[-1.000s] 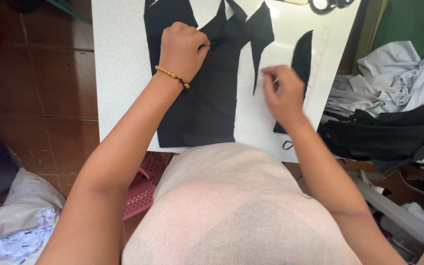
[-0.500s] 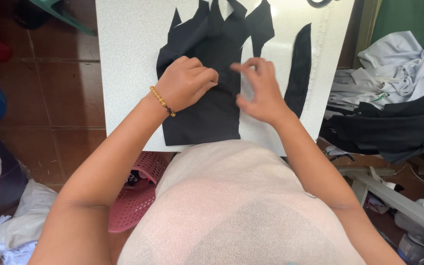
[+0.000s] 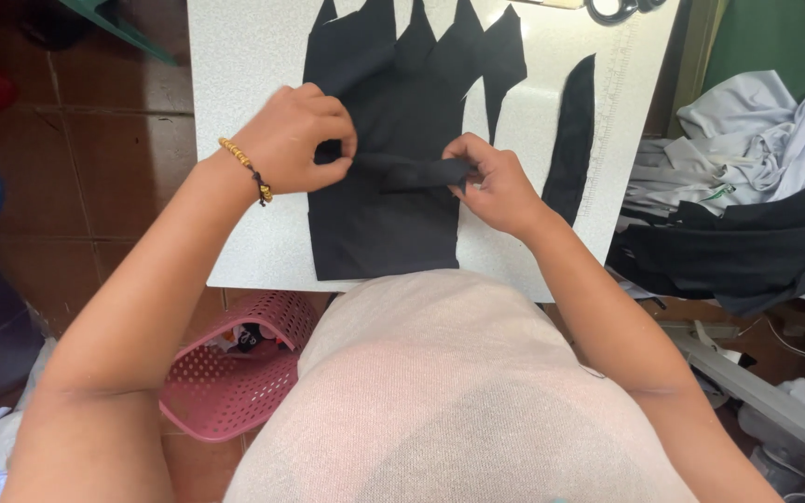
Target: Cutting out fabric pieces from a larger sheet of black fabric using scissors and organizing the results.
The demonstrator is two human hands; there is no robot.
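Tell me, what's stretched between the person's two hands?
A narrow black fabric strip spans from left hand to right hand, over larger black cloth pieces; head view.

We see bare white tabletop point(image 3: 244, 84) at upper left, open for a hand. Black cut fabric pieces point(image 3: 402, 102) cover the centre; a curved black strip point(image 3: 572, 140) and scissors point(image 3: 619, 9) crowd the upper right. Heaped garments point(image 3: 747, 214) block the right edge; a pink basket point(image 3: 235, 373) sits below left.

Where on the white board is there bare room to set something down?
Bare white board lies left of the black fabric pieces, beyond the left hand. A narrower gap runs between them and the curved black strip. Crowded mid-board, where both hands pinch a small black strip.
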